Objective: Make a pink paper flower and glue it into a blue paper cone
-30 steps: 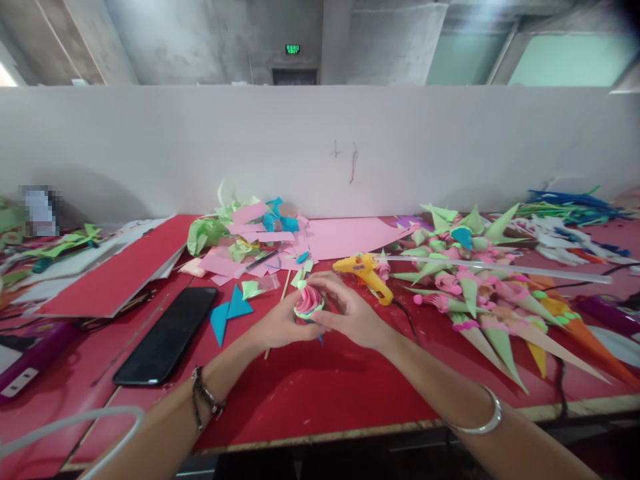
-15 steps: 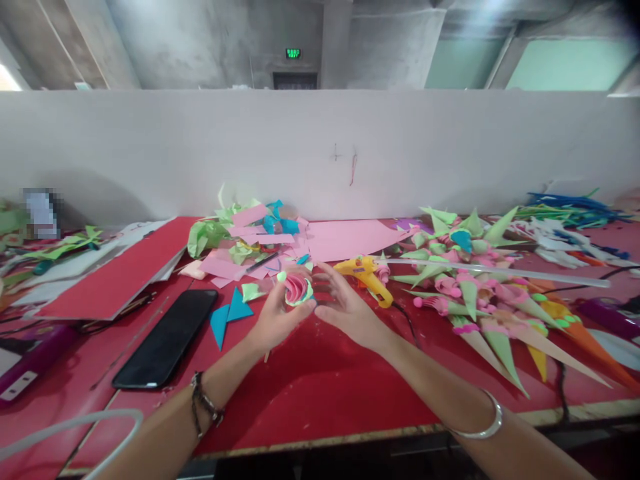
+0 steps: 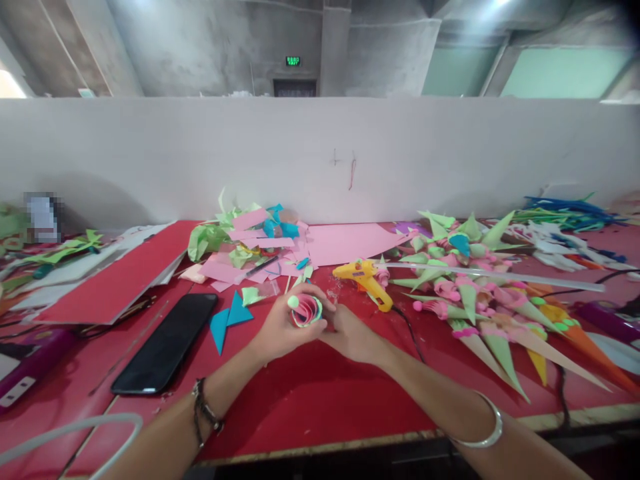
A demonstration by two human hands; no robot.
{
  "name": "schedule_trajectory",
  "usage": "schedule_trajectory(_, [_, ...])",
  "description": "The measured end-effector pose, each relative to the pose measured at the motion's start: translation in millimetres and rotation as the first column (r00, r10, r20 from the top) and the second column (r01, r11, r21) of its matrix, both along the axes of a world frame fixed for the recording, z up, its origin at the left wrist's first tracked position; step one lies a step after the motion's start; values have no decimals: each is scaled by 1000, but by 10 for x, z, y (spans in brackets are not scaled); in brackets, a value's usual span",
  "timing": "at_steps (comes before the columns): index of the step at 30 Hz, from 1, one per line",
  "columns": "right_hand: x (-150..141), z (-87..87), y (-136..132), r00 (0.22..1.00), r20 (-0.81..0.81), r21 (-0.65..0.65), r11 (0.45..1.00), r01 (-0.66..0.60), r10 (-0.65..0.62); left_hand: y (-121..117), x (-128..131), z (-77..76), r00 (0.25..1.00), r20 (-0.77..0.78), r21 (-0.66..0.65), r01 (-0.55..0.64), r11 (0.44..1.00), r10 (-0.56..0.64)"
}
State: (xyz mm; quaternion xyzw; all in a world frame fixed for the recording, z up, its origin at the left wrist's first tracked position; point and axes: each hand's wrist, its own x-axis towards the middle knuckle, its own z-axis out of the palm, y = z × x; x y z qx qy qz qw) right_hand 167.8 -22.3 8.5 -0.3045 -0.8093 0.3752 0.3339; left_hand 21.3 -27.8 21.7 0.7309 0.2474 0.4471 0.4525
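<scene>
My left hand [image 3: 283,327] is wrapped around a rolled pink paper craft [image 3: 307,311] with a pale green edge and a small green ball at its upper left. The open, layered end of the roll faces up; its lower part is hidden by the fingers. My right hand [image 3: 354,332] is closed against the right side of the left hand, beside the roll. What its fingers grip, if anything, is hidden. A yellow glue gun [image 3: 367,280] lies just beyond the right hand. Two blue paper triangles [image 3: 231,316] lie left of my left hand.
A black phone [image 3: 167,343] lies at left, near a red sheet [image 3: 115,277]. Paper scraps [image 3: 245,243] and a pink sheet [image 3: 345,243] are at the back. Several paper cones [image 3: 480,293] are heaped at right. A white partition [image 3: 250,157] stands behind the table.
My right hand has moved in from open, spread fingers to close against the left hand. The paper craft has come slightly nearer and lower.
</scene>
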Motion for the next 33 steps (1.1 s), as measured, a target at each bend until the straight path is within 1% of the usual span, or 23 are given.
schedule_trajectory(3, [10,-3,1,999,26,-8,999,32,-32,-33,7,52,999,-21,20,25,999,-24])
schedule_trajectory(5, [11,-13,6,1000,3,-12,1000,22,-22,-42,3,63,999,-15,8,39,999,-38])
schedule_trajectory(9, [-14,-117,41,988,-145,-56,997,-60,51,-47,-3,38,997,10,-64,78,995,-78])
schedule_trajectory(12, [-40,-228,72,964,-262,-63,997,-48,30,-48,1,23,998,-39,-17,50,999,-50])
schedule_trajectory(14, [-46,-251,74,957,-289,-54,998,-40,23,-47,3,20,996,-80,17,37,999,-36])
schedule_trajectory(16, [-38,-212,55,968,-246,-28,998,-56,48,-44,2,18,995,-90,7,41,999,-41])
schedule_trajectory(18, [-20,-136,25,991,-113,26,997,-71,73,-40,-1,17,994,-94,-22,48,999,-50])
schedule_trajectory(19, [-11,-99,10,993,-83,36,996,-76,79,-39,-2,17,993,-103,-30,48,998,-51])
schedule_trajectory(22, [7,-37,-19,992,-84,-6,996,-93,92,-36,-2,22,989,-140,-38,36,999,-41])
schedule_trajectory(24, [10,-36,-24,992,-79,-31,995,-99,97,-38,2,27,990,-138,-50,32,998,-38])
schedule_trajectory(29, [5,-57,-13,994,-49,-31,995,-97,96,-40,7,24,992,-112,-80,42,996,-51])
schedule_trajectory(33, [10,-61,1,997,61,63,997,-45,42,-38,6,16,994,-85,-94,63,994,-71])
